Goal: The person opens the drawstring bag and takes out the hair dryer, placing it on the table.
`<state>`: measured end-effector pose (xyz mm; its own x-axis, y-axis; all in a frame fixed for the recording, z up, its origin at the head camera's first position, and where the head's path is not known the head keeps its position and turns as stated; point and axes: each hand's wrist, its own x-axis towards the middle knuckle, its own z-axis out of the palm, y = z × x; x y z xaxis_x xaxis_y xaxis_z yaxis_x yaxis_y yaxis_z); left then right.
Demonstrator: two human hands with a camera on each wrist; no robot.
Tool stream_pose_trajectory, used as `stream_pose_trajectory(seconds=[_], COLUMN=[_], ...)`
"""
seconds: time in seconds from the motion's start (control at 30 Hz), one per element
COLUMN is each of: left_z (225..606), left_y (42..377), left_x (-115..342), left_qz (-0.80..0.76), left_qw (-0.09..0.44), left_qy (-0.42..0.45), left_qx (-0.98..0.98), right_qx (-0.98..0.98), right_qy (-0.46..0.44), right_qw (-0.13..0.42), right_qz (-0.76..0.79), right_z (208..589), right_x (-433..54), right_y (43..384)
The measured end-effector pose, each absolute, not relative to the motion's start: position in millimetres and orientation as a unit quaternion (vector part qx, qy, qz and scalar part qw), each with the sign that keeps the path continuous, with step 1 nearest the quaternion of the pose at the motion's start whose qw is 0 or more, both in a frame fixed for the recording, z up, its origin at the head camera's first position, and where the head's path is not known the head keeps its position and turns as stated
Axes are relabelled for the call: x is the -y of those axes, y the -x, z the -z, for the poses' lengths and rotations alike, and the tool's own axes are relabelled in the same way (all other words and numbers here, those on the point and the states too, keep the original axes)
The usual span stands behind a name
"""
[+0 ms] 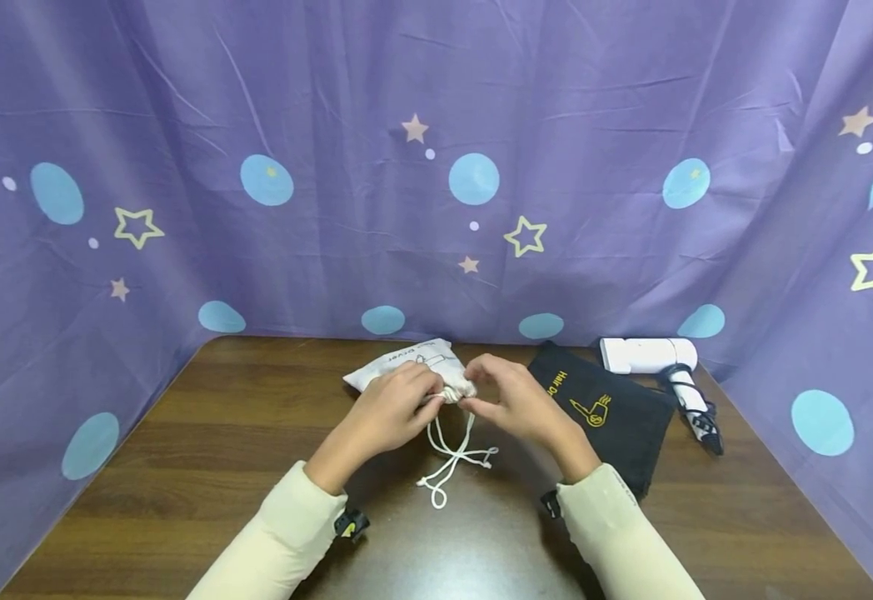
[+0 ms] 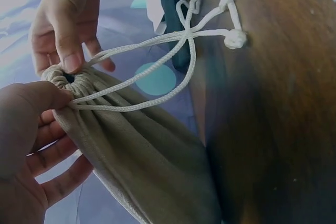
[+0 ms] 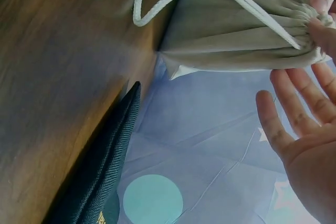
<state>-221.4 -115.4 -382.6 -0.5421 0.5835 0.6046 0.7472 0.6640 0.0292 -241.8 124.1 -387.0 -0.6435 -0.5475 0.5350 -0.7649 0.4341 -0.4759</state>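
Note:
A white drawstring bag [image 1: 406, 358] with "Dryer" lettering and a line drawing lies at the back middle of the table, its gathered mouth toward me. My left hand [image 1: 394, 406] pinches one side of that mouth between thumb and forefinger, the other fingers spread behind the cloth. On the opposite side my right hand [image 1: 517, 400] pinches the gathered edge with thumb and fingertips. A small dark gap shows in the mouth in the left wrist view. White drawstrings [image 2: 191, 35] with knotted ends hang from the mouth and trail over the tabletop.
To the right lies a black drawstring bag [image 1: 631, 425] with yellow "Hair Dryer" print. Beyond it, at the table's right edge, is a white hair dryer [image 1: 650, 356] with its black cord wound around the handle. A purple patterned curtain [image 1: 376, 250] surrounds the wooden table [image 1: 204, 467].

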Motion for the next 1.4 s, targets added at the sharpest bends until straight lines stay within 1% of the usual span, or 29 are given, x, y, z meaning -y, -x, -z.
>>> stream_pose_trajectory(seconds=[0.13, 0.23, 0.33, 0.47, 0.6, 0.77, 0.83, 1.0, 1.17, 1.4], left_z=[381, 383, 385, 389, 391, 390, 389, 387, 386, 381], left_y=[220, 219, 219, 217, 215, 214, 213, 212, 212, 211], left_x=[117, 115, 110, 106, 102, 100, 101, 101, 102, 104], left_qz=[0.168, 0.172, 0.164, 0.152, 0.132, 0.118, 0.121, 0.129, 0.127, 0.164], left_qw=[0.280, 0.290, 0.322, 0.364, 0.384, 0.384, 0.381, 0.365, 0.357, 0.384], left_qy=[0.372, 0.357, 0.348, 0.345, 0.341, 0.330, 0.326, 0.321, 0.325, 0.339], left_qx=[0.869, 0.871, 0.865, 0.851, 0.848, 0.855, 0.857, 0.864, 0.867, 0.843], right_qx=[0.826, 0.822, 0.819, 0.817, 0.820, 0.827, 0.829, 0.829, 0.814, 0.773], right_qy=[-0.401, -0.410, -0.416, -0.423, -0.423, -0.413, -0.406, -0.400, -0.417, -0.456], right_qw=[0.178, 0.206, 0.230, 0.245, 0.266, 0.308, 0.317, 0.320, 0.321, 0.335], right_qz=[-0.354, -0.337, -0.320, -0.306, -0.277, -0.225, -0.218, -0.227, -0.248, -0.288], right_z=[388, 389, 388, 387, 388, 388, 388, 388, 388, 386], right_x=[-122, -119, -118, -116, -115, -111, -111, -114, -116, -112], right_y=[241, 241, 240, 238, 237, 235, 235, 235, 238, 239])
